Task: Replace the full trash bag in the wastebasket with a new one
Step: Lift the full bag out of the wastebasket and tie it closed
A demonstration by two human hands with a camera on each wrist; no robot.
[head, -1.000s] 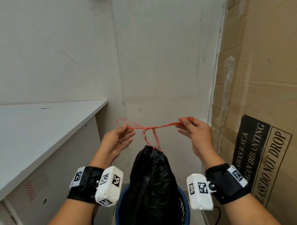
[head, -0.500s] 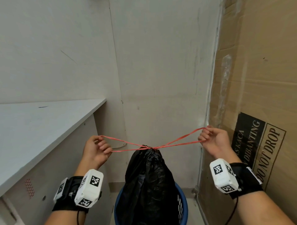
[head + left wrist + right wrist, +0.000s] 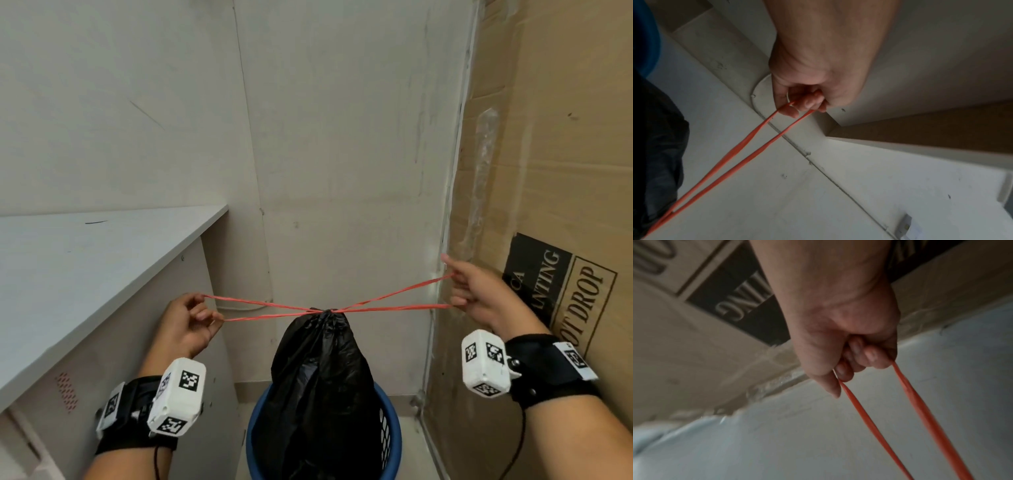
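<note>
A full black trash bag [image 3: 322, 387] stands in a blue wastebasket [image 3: 390, 431], its neck cinched at the top. Two red drawstring loops [image 3: 270, 308] run taut and nearly level from the neck to either side. My left hand [image 3: 191, 322] grips the left loop with curled fingers; the left wrist view shows that hand [image 3: 807, 100] with both strands of the drawstring [image 3: 748, 146] leaving it. My right hand [image 3: 476, 294] grips the right loop near the cardboard; in the right wrist view the hand [image 3: 851, 353] is curled round the drawstring [image 3: 920, 410].
A white desk [image 3: 85, 260] stands at the left, its side panel close to the wastebasket. A large cardboard box [image 3: 548, 171] printed "DO NOT DROP" leans at the right. Pale walls meet in a corner behind the bag. A strip of floor [image 3: 407, 448] shows beside the basket.
Both hands have moved apart sideways, pulling the red loops from slack to taut. The bag's neck has drawn tight, and the hands sit lower than one second ago.
</note>
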